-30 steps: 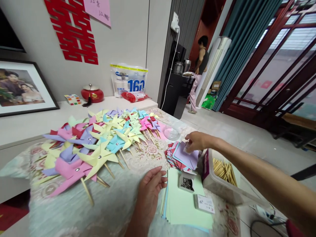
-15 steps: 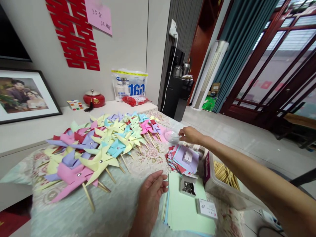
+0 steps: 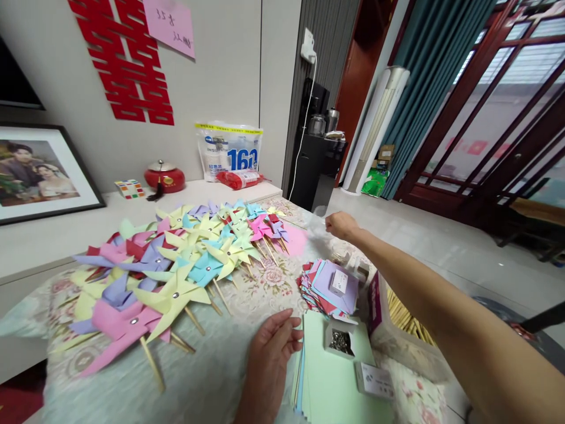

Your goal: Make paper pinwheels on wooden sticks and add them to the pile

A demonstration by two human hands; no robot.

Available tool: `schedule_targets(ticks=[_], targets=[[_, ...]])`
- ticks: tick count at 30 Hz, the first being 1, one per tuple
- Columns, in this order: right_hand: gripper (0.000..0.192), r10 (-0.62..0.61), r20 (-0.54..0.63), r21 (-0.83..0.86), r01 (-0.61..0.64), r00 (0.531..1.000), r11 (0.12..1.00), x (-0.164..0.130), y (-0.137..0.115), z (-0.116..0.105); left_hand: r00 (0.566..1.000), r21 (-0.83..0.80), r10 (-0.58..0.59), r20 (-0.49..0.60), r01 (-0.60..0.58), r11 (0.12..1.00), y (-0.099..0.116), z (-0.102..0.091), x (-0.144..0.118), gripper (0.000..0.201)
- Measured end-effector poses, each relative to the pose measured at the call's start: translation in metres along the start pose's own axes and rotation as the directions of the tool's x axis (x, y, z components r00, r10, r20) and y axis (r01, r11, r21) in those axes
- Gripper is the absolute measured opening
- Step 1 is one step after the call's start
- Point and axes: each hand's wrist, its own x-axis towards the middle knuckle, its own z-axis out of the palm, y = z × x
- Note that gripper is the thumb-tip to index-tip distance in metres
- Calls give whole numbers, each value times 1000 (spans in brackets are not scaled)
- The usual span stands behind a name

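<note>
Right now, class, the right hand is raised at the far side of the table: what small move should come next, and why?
Probably draw the right hand back and set its clear dish, blurred here, on the cloth by the left hand. The arm is stretched out, while the pin box and green sheets lie close in.

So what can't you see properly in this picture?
- Head view: what the right hand pinches. It looks clear and is blurred.
- The writing on the pink note: too small to read.
- The sticks in the plastic tub: mostly hidden by the right arm.
- The green paper stack: cut off by the bottom edge, under the left hand.
</note>
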Motion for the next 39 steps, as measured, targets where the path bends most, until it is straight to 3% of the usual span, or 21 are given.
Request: schedule_targets(ticks=[6,13,17,21,26,29,31,33,36,39], targets=[[32,149,49,-7,-149,988,989,-5,34,19,1000,-9,0,-10,0,1000,0,2,0,47],[33,122,70,42,-125,990,991,-6,35,32,1000,1,-4,-12,4,1000,1,2,0,47],[33,79,54,101,-84,995,991,-11,35,26,1000,-5,-8,-28,8,1000,1,3,0,49],[28,49,-78,189,-33,996,981,-34,30,5,1000,-2,1,-11,-1,1000,2,5,-1,47],[26,-21,-253,333,108,967,937,-111,10,-24,1000,-3,9,-14,-9,1000,1,3,-3,50],[18,-112,-379,534,316,919,784,-182,-6,-22,1000,3,20,-3,-20,1000,1,3,-4,51],[20,-222,-399,582,433,890,688,-231,-19,-11,999,20,37,4,-37,999,2,4,-5,50],[21,-310,-342,639,461,887,616,-276,-33,6,998,48,63,2,-63,997,4,4,-7,49],[21,-396,-211,713,418,894,563,-328,-53,36,992,110,122,-21,-119,987,8,6,-14,44],[23,-381,-173,785,360,908,503,-359,-65,64,985,182,165,-46,-154,971,14,8,-23,41]])
